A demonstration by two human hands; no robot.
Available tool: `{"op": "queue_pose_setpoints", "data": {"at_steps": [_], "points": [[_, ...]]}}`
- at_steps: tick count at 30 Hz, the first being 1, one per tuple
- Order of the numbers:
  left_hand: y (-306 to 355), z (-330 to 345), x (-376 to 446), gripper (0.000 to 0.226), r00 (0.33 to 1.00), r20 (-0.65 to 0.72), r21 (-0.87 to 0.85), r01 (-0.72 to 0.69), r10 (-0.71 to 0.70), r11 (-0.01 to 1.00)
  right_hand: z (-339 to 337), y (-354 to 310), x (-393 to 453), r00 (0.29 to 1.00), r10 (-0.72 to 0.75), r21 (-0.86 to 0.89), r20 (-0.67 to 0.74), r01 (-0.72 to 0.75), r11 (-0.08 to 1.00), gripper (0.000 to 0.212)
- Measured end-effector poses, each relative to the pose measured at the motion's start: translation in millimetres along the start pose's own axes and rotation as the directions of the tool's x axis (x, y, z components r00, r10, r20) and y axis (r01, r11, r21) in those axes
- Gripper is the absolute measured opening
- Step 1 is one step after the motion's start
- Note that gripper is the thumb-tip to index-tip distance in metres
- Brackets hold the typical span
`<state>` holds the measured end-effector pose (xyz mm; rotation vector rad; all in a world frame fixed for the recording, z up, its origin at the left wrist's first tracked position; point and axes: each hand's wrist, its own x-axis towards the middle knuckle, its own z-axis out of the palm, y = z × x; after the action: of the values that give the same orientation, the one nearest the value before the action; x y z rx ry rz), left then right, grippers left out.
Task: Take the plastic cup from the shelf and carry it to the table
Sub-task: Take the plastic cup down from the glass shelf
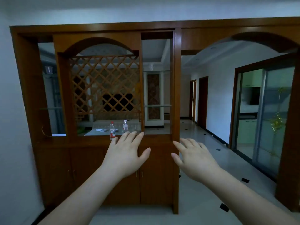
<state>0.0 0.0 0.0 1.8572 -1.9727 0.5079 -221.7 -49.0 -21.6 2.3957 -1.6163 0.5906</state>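
A clear plastic cup (152, 66) stands on the upper glass shelf (156, 71) in the right bay of a wooden divider cabinet (97, 150). A second clear cup (48, 69) stands on the upper glass shelf of the left bay. My left hand (125, 151) and my right hand (193, 155) are stretched out in front of me, palms down, fingers spread, holding nothing. Both hands hang well below the cups, level with the cabinet's counter. A table (92, 131) shows through the lattice behind the cabinet.
Two water bottles (112, 130) (125, 125) stand on the cabinet counter just beyond my left hand. An arched doorway (227, 51) opens to the right of the cabinet onto a tiled hallway floor (203, 143). Sliding glass doors (263, 114) line the far right.
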Motion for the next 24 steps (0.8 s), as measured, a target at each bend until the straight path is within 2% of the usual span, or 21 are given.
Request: {"op": "queue_pose_setpoints", "data": {"at_steps": [3, 6, 13, 24], "points": [[-0.3, 13.2, 12.2, 0.075, 0.999, 0.034, 0.026, -0.020, 0.019, 0.999, 9.4, 4.5, 9.7, 0.998, -0.035, -0.064, -0.057, 0.032, 0.997, 0.061], [7.8, 30.7, 27.0, 0.076, 0.998, 0.025, 0.006, -0.051, 0.051, 0.999, 21.0, 14.9, 21.5, 0.998, -0.032, -0.032, -0.058, 0.030, 0.999, 0.065], [37.9, 78.2, 99.4, 0.074, 0.993, 0.086, 0.007, -0.079, 0.079, 0.997, 49.7, 73.5, 74.4, 1.000, 0.014, 0.037, 0.019, -0.015, 0.999, 0.066], [69.7, 133.1, 218.4, 0.071, 0.993, 0.056, 0.071, -0.110, 0.106, 0.991, 76.0, 157.1, 183.4, 0.999, -0.029, 0.036, -0.023, 0.029, 0.999, 0.061]]}}
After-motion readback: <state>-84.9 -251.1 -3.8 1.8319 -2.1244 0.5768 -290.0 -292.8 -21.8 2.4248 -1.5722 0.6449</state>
